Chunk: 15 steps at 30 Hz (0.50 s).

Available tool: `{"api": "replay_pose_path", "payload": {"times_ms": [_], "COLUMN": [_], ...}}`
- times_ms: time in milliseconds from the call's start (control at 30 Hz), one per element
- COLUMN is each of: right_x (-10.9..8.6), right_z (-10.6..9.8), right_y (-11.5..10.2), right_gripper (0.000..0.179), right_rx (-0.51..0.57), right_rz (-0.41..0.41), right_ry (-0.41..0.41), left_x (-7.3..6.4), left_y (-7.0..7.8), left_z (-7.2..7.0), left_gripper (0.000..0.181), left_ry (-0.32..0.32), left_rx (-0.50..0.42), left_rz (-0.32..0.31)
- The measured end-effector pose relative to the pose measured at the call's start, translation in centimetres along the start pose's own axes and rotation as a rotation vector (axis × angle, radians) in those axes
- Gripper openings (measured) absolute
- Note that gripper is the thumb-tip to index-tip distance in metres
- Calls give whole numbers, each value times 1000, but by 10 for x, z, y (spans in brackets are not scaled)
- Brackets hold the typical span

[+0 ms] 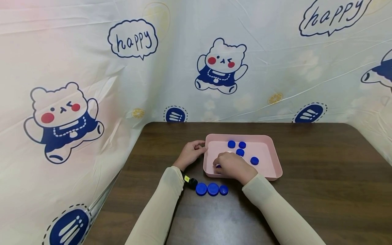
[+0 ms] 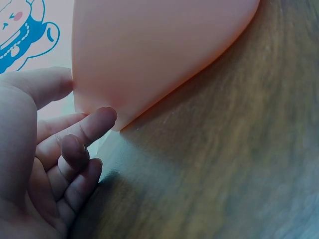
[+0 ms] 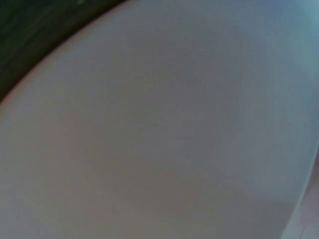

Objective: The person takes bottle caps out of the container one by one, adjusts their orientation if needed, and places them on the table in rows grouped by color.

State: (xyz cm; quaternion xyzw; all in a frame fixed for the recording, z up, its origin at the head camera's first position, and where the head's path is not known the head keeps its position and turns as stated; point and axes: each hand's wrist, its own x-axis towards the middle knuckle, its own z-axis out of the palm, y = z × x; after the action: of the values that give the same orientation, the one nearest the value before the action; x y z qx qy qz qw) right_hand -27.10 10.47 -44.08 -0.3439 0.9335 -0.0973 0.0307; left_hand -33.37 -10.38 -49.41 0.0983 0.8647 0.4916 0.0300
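Note:
My right hand (image 1: 231,165) reaches down into a pink tray (image 1: 265,149), its thumb and fingers bent round a blue bottle cap (image 1: 218,166) that is mostly hidden. At the tray's left side, my left hand (image 1: 190,153) touches the wall. In the left wrist view its thumb meets the rim and a fingertip (image 2: 107,117) lies against the outer wall, with the other fingers loosely bent. Several blue caps (image 1: 254,161) are spread inside the tray. A bit of white shows behind the right hand. The right wrist view is blurred and filled by a pale surface.
In front of the tray, a row of blue caps (image 1: 213,189) lies on the brown wooden table (image 1: 321,177). Beside the row, a black wrist strap (image 1: 192,183) with a yellow tag is on the left wrist. A printed curtain (image 1: 269,51) hangs behind the table.

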Motion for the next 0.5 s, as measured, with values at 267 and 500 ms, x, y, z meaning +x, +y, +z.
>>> {"api": "replay_pose_path", "payload": {"times_ms": [267, 500], "right_x": [0, 1], "right_z": [2, 2], "right_y": [4, 5], "right_gripper": [9, 16], "right_rx": [0, 3], "right_rz": [4, 51], "right_ry": [0, -30], "left_x": [0, 0], "left_y": [0, 0], "left_z": [0, 0], "left_gripper": [41, 42], "left_ry": [-7, -7], "left_rx": [2, 5], "left_rz": [-24, -20]}}
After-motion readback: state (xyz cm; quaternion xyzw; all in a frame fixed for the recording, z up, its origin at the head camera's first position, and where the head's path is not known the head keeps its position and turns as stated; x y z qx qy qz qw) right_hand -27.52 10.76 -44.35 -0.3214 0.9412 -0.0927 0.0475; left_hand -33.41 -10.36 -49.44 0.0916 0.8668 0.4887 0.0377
